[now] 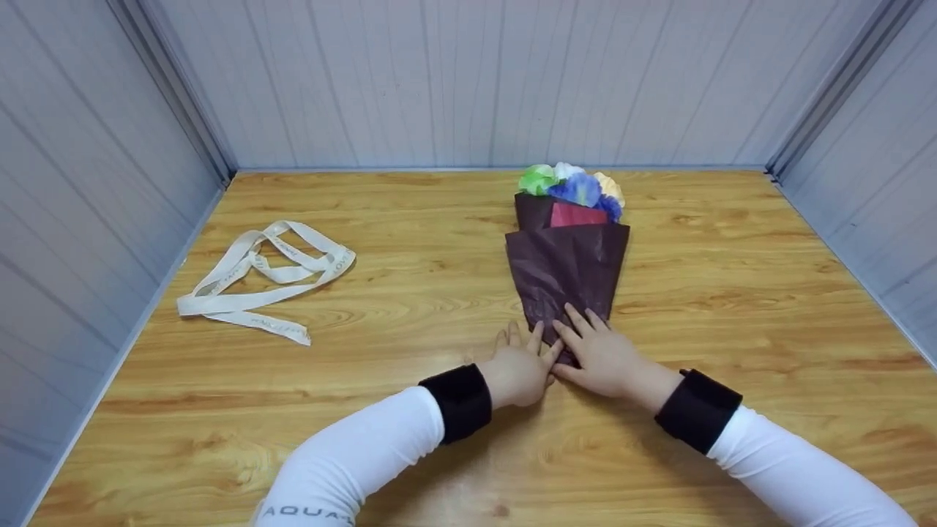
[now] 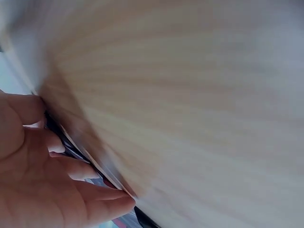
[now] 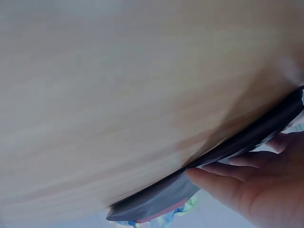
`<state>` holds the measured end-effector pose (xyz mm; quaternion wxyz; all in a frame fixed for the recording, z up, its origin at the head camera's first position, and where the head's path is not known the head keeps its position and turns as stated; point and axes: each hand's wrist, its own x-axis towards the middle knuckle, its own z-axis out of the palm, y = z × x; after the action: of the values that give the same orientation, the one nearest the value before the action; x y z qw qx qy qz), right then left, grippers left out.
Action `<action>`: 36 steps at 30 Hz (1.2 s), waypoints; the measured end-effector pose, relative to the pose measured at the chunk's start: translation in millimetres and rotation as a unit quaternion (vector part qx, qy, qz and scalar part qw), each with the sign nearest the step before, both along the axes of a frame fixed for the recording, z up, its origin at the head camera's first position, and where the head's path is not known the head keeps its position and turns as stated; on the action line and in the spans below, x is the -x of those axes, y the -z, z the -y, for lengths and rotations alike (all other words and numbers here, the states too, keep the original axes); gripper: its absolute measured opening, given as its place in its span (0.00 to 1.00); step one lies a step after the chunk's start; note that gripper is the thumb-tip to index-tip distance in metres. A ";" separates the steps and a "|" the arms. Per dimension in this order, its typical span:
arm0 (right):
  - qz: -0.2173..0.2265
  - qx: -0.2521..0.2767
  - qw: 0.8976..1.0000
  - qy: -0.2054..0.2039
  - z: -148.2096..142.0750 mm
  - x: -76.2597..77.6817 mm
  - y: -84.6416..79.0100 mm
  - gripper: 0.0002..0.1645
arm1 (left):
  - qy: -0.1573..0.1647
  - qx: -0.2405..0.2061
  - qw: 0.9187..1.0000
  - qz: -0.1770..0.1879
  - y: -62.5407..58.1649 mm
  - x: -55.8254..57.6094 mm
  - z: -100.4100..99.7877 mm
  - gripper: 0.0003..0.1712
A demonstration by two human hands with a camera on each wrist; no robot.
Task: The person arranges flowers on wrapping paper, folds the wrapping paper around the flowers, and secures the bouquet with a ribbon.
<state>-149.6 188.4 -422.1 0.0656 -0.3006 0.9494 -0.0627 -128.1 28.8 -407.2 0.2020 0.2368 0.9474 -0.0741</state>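
A bouquet wrapped in dark purple paper [image 1: 567, 267] lies flat, right of the table's middle, its narrow end toward me. Green, white, blue and cream flowers [image 1: 578, 189] show at its far end, above a red inner piece [image 1: 578, 214]. My right hand [image 1: 611, 360] rests with spread fingers on the narrow lower part of the wrap. Beside it, my left hand [image 1: 521, 372] touches the lower left edge with its fingers extended. In the right wrist view, the fingers [image 3: 216, 183] lie against the dark paper. The left wrist view shows fingertips at the table surface beside the wrap.
A white printed ribbon [image 1: 252, 298] lies in loose loops on the left of the wooden table [image 1: 410, 249]. Pale panel walls [image 1: 468, 88] stand behind the table and along both sides.
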 end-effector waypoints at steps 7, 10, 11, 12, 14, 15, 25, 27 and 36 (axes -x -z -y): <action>-0.007 -0.014 1.000 0.027 -13.4 1.8 2.0 0.41 | -0.016 -0.031 0.998 0.045 0.5 3.5 -6.9 0.34; -0.002 -0.014 0.999 0.035 -20.8 2.7 2.5 0.41 | -0.034 -0.039 0.996 0.067 1.5 2.6 -5.9 0.35; 0.000 -0.014 0.999 0.039 -23.5 3.7 2.5 0.40 | -0.036 -0.039 0.996 0.071 1.7 2.3 -5.5 0.35; 0.002 -0.012 0.999 0.042 -26.3 5.1 2.4 0.40 | -0.036 -0.037 0.996 0.071 1.9 2.1 -5.0 0.35; 0.007 -0.011 0.999 0.049 -31.7 8.5 1.8 0.40 | -0.035 -0.037 0.996 0.071 2.1 1.8 -4.3 0.36; 0.008 -0.010 0.999 0.053 -34.3 10.5 1.6 0.40 | -0.034 -0.038 0.996 0.070 2.1 1.7 -4.0 0.36; 0.030 -0.009 0.994 0.101 -53.4 29.0 -0.2 0.37 | -0.034 -0.038 0.996 0.072 1.6 2.0 -3.6 0.36; 0.033 -0.009 0.993 0.109 -56.6 32.3 -0.3 0.36 | -0.035 -0.038 0.996 0.075 1.8 2.0 -4.0 0.36; -0.013 -0.019 0.992 0.122 -66.5 43.4 0.5 0.38 | -0.031 -0.032 0.996 0.075 0.0 2.3 -4.4 0.37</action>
<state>-193.0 254.8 -422.7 0.0503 -0.1821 0.9808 -0.0483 -130.4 33.2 -407.2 0.2671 0.2184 0.9384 -0.0193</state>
